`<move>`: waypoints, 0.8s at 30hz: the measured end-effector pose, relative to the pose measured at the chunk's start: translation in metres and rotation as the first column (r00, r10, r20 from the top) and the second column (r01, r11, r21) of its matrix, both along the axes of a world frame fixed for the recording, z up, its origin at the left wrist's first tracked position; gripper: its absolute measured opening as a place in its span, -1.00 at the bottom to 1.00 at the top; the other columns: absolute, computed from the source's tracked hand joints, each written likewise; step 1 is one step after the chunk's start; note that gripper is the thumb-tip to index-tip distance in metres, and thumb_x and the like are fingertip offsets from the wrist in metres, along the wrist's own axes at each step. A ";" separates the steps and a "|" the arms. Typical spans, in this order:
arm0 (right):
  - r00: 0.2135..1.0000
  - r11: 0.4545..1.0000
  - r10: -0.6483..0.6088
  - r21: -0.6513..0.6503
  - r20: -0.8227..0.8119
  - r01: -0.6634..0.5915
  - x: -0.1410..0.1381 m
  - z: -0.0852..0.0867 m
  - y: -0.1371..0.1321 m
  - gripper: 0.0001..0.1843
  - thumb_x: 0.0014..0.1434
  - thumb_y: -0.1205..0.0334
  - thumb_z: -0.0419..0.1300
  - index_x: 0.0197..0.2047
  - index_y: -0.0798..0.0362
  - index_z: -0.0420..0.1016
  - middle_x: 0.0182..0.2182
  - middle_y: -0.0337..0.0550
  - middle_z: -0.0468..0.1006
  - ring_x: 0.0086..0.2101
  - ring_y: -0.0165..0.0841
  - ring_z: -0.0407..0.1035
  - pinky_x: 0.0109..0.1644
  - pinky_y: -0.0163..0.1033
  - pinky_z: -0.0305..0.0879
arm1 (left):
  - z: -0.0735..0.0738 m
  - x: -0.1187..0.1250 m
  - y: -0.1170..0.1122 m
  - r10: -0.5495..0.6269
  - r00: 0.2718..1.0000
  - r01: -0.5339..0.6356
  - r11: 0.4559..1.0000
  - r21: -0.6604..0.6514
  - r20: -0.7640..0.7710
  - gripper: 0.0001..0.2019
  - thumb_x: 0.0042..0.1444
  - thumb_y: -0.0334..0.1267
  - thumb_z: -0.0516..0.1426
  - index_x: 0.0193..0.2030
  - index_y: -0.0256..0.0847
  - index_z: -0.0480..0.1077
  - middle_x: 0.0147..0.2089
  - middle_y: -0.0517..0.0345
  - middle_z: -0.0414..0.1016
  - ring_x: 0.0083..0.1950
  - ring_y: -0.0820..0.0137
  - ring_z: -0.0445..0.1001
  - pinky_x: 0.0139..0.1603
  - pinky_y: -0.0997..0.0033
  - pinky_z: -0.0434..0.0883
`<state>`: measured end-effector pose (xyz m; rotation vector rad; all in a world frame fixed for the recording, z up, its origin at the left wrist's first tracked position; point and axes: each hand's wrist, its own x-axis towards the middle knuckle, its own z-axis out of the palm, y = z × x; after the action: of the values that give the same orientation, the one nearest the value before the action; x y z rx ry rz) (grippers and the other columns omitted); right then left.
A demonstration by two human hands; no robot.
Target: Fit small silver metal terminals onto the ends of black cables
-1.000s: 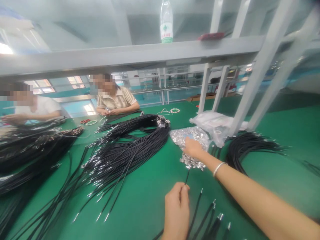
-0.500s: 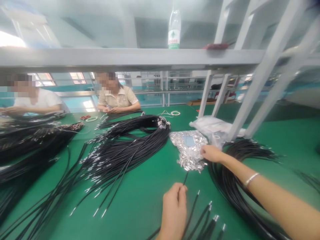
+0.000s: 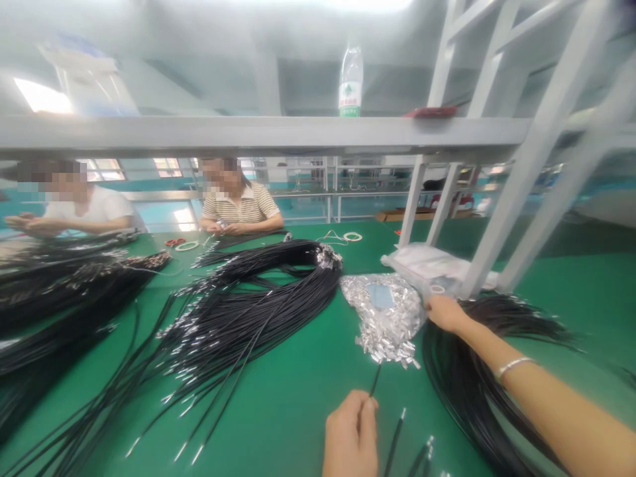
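My left hand (image 3: pixel 350 434) is closed in a pinch around a thin black cable (image 3: pixel 375 381), whose free end points away from me. Just beyond that tip, a clear bag (image 3: pixel 355 291) of small silver metal sleeves (image 3: pixel 390 334) lies with its contents spilling toward me. My right hand (image 3: pixel 444 315) reaches in from the right beside the bag's right edge, above a coil of black cables (image 3: pixel 447 384). Its fingers are curled together; whatever they grip, if anything, is hidden. More cables with silver-capped ends (image 3: pixel 400 424) lie right of my left hand.
A large black cable bundle (image 3: pixel 298 291) spreads across the green table (image 3: pixel 278 397), with more cables (image 3: pixel 74 298) at far left. White shelf posts (image 3: pixel 517 159) rise behind my right arm near a plastic bag (image 3: pixel 427 265). Two people (image 3: pixel 241 205) sit across the table.
My right hand has moved rightward, off the bag's near right side to beside its edge. My left hand still holds the cable. The whole view has shifted slightly downward.
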<state>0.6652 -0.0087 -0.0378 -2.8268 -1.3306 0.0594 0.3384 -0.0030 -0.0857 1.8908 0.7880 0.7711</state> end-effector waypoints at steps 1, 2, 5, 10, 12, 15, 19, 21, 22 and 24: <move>1.000 1.000 0.013 -0.004 0.008 -0.013 0.001 -0.006 0.001 -0.86 0.23 0.26 0.18 -0.26 0.18 0.46 -0.25 -0.10 0.50 -0.20 -0.32 0.40 -0.05 -0.12 0.33 | -0.002 0.001 0.000 0.004 1.000 -0.004 1.000 0.010 -0.002 -0.68 0.25 -0.16 -0.14 -0.39 -0.20 0.34 -0.60 0.30 0.16 -0.53 0.45 0.15 -0.43 0.47 0.10; 1.000 1.000 0.024 -0.009 0.013 -0.024 0.002 -0.012 0.002 -0.88 0.23 0.28 0.18 -0.27 0.18 0.46 -0.26 -0.09 0.50 -0.21 -0.32 0.39 -0.06 -0.14 0.32 | -0.004 0.001 0.000 0.007 1.000 -0.007 1.000 0.016 -0.003 -0.67 0.25 -0.16 -0.14 -0.39 -0.20 0.34 -0.60 0.30 0.16 -0.54 0.45 0.15 -0.44 0.46 0.10; 0.998 0.998 0.052 -0.030 0.017 -0.052 0.004 -0.021 0.007 -0.93 0.19 0.35 0.18 -0.33 0.18 0.46 -0.31 -0.12 0.50 -0.25 -0.34 0.39 -0.09 -0.16 0.32 | -0.012 0.004 0.001 0.016 1.000 -0.016 1.000 0.021 0.006 -0.68 0.24 -0.16 -0.14 -0.40 -0.20 0.33 -0.62 0.29 0.15 -0.54 0.44 0.18 -0.47 0.47 0.08; 0.995 0.995 0.102 -0.016 0.016 -0.102 -0.007 -0.023 0.011 -0.98 0.14 0.41 0.20 -0.34 0.16 0.44 -0.34 -0.18 0.50 -0.26 -0.35 0.39 -0.08 -0.15 0.30 | -0.026 0.009 0.004 0.039 0.999 -0.041 0.997 0.065 0.026 -0.67 0.23 -0.14 -0.14 -0.42 -0.19 0.32 -0.64 0.25 0.17 -0.49 0.39 0.27 -0.48 0.47 0.08; 0.995 0.994 0.103 0.023 0.013 -0.103 -0.015 -0.021 0.010 -0.97 0.13 0.45 0.17 -0.32 0.18 0.44 -0.34 -0.15 0.50 -0.26 -0.33 0.39 -0.10 -0.16 0.28 | -0.030 0.011 0.005 0.050 0.998 -0.052 0.995 0.083 0.027 -0.66 0.23 -0.14 -0.14 -0.42 -0.20 0.32 -0.65 0.24 0.18 -0.47 0.38 0.29 -0.49 0.47 0.09; 0.997 0.992 0.079 0.097 -0.010 -0.078 -0.026 -0.014 0.003 -0.89 0.10 0.49 0.12 -0.33 0.16 0.44 -0.32 -0.03 0.52 -0.26 -0.28 0.39 -0.17 -0.20 0.22 | -0.033 0.011 0.006 0.059 0.998 -0.060 0.994 0.091 0.019 -0.66 0.24 -0.12 -0.13 -0.42 -0.20 0.33 -0.65 0.22 0.21 -0.48 0.38 0.30 -0.50 0.48 0.11; 0.990 0.989 0.071 0.136 -0.120 -0.055 -0.048 -0.005 -0.011 -0.80 0.06 0.48 0.08 -0.53 0.09 0.37 -0.44 -0.04 0.53 -0.36 -0.26 0.40 -0.32 -0.26 0.15 | -0.033 0.011 0.007 0.054 0.998 -0.057 0.994 0.098 0.040 -0.62 0.26 -0.08 -0.14 -0.40 -0.21 0.36 -0.66 0.22 0.22 -0.49 0.38 0.31 -0.50 0.49 0.15; 0.981 0.988 0.082 0.142 -0.174 -0.058 -0.064 -0.004 -0.016 -0.75 0.02 0.51 0.06 -0.61 0.07 0.31 -0.52 -0.05 0.50 -0.41 -0.26 0.40 -0.36 -0.27 0.12 | -0.031 0.011 0.007 0.047 0.997 -0.053 0.993 0.102 0.060 -0.62 0.26 -0.06 -0.13 -0.40 -0.21 0.36 -0.65 0.22 0.23 -0.49 0.38 0.32 -0.49 0.49 0.17; 0.977 0.986 0.090 0.154 -0.192 -0.060 -0.074 -0.005 -0.017 -0.74 0.00 0.53 0.05 -0.63 0.07 0.28 -0.52 -0.05 0.49 -0.41 -0.25 0.40 -0.36 -0.26 0.11 | -0.030 0.011 0.006 0.046 0.997 -0.053 0.993 0.105 0.066 -0.62 0.26 -0.07 -0.12 -0.40 -0.21 0.35 -0.64 0.23 0.23 -0.50 0.39 0.32 -0.49 0.49 0.18; 0.967 0.977 0.123 0.201 -0.224 -0.077 -0.092 -0.006 -0.015 -0.75 -0.06 0.57 0.04 -0.63 0.07 0.27 -0.49 -0.05 0.50 -0.37 -0.24 0.40 -0.32 -0.26 0.11 | -0.028 0.009 0.006 0.055 0.996 -0.062 0.991 0.118 0.066 -0.64 0.27 -0.09 -0.12 -0.41 -0.20 0.34 -0.62 0.22 0.26 -0.50 0.40 0.32 -0.47 0.49 0.20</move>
<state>0.5729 -0.0240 -0.0440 -2.5023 -1.3459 0.2465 0.3477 0.0033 -0.1137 1.9471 0.7756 0.9281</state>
